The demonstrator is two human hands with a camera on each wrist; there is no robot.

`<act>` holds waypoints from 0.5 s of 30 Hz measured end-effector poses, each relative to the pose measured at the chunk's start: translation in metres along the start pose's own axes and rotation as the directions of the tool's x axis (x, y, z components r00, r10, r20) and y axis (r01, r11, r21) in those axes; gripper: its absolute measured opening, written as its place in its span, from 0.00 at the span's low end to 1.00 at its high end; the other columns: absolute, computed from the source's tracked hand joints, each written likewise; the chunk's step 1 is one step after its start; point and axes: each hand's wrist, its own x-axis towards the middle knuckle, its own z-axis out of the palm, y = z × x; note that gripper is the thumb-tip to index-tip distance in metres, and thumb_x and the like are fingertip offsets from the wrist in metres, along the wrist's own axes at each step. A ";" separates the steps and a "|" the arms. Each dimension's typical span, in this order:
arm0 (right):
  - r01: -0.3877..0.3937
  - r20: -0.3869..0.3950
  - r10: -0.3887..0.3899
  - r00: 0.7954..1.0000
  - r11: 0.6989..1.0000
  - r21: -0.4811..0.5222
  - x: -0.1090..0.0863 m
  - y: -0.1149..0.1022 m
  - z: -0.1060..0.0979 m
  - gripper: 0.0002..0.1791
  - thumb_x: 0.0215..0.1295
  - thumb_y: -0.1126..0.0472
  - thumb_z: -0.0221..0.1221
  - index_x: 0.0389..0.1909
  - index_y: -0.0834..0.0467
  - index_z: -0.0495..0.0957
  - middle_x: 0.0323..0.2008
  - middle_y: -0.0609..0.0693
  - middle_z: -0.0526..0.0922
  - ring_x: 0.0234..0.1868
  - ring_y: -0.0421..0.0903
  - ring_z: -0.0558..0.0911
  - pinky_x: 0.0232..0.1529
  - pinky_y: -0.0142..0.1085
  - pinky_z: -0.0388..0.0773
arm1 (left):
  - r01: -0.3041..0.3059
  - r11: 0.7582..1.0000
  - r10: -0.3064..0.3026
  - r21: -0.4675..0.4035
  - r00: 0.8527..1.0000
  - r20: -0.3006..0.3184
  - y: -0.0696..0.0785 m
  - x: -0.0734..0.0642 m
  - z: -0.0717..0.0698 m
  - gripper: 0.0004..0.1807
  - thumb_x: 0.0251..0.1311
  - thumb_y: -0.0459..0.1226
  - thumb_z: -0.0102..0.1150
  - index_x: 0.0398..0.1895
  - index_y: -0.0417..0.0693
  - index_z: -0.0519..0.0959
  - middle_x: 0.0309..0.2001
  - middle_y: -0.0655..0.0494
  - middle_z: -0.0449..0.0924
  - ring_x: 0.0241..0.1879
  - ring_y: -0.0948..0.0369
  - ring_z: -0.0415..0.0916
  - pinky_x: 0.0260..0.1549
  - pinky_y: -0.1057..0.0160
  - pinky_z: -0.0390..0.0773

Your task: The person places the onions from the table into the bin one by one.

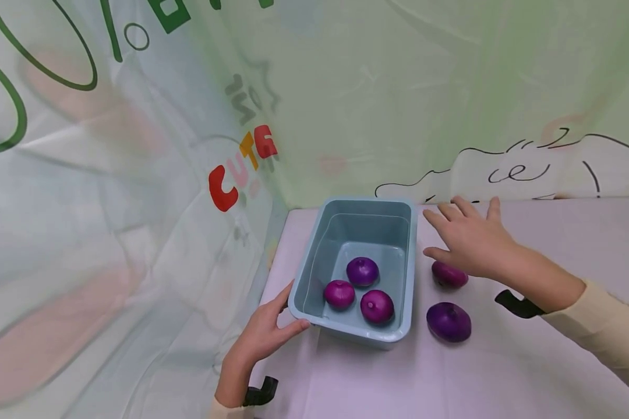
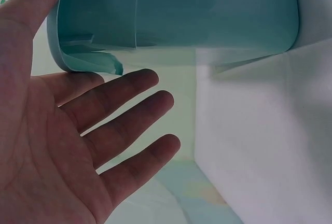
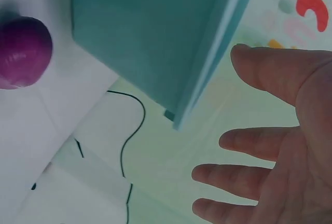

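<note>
A pale blue plastic bin (image 1: 411,273) holds three purple onions: a darker one (image 1: 363,272), a pinkish one (image 1: 339,294) and one nearest the front (image 1: 377,306). My left hand (image 1: 264,331) touches the bin's near left corner, thumb and index finger at the rim. In the left wrist view, the other fingers (image 2: 129,128) are straight and spread below the bin. To the right of the bin, my right hand (image 1: 472,241) hovers with spread fingers, holding nothing. Partly hidden beneath it lies a reddish-purple onion (image 1: 449,276). A dark purple onion (image 1: 448,322) sits nearer the front.
The bin and loose onions rest on a pale, cloth-like table surface (image 1: 503,366). A printed curtain (image 1: 346,105) hangs behind, and another printed sheet (image 1: 152,244) stands close along the left side. Black wrist straps (image 1: 518,304) are on both wrists.
</note>
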 end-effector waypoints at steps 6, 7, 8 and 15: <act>-0.020 0.057 0.020 0.998 1.000 0.000 -0.003 0.012 0.025 0.48 0.60 0.40 0.71 0.72 0.66 0.69 0.68 0.74 0.68 0.72 0.77 0.56 0.57 0.85 0.32 | 0.011 1.000 -0.011 -0.004 1.000 0.004 -0.001 0.001 0.001 0.50 0.62 0.64 0.66 0.84 0.74 0.52 0.73 0.76 0.66 0.66 0.64 0.72 0.57 0.49 0.78; -0.023 0.074 0.023 0.997 1.000 -0.001 -0.004 0.014 0.030 0.48 0.59 0.40 0.71 0.72 0.66 0.69 0.68 0.75 0.69 0.71 0.78 0.57 0.56 0.85 0.32 | 0.011 1.000 -0.011 -0.004 1.000 0.001 -0.001 0.001 0.001 0.50 0.62 0.64 0.66 0.84 0.74 0.53 0.73 0.76 0.66 0.66 0.64 0.72 0.57 0.49 0.78; -0.028 0.090 0.027 0.996 1.000 0.001 -0.005 0.016 0.037 0.49 0.59 0.40 0.72 0.72 0.66 0.69 0.67 0.75 0.69 0.71 0.78 0.58 0.56 0.86 0.32 | 0.012 1.000 -0.012 -0.005 1.000 0.001 -0.001 0.001 0.001 0.50 0.62 0.64 0.66 0.84 0.74 0.53 0.73 0.76 0.66 0.66 0.64 0.72 0.57 0.49 0.78; -0.068 0.152 0.065 0.986 0.998 0.014 -0.009 0.034 0.084 0.50 0.53 0.40 0.76 0.69 0.67 0.72 0.64 0.76 0.71 0.68 0.82 0.58 0.54 0.87 0.30 | 0.003 1.000 -0.003 -0.006 1.000 -0.008 -0.001 0.000 0.001 0.50 0.62 0.63 0.67 0.84 0.73 0.53 0.72 0.76 0.66 0.65 0.65 0.73 0.57 0.48 0.78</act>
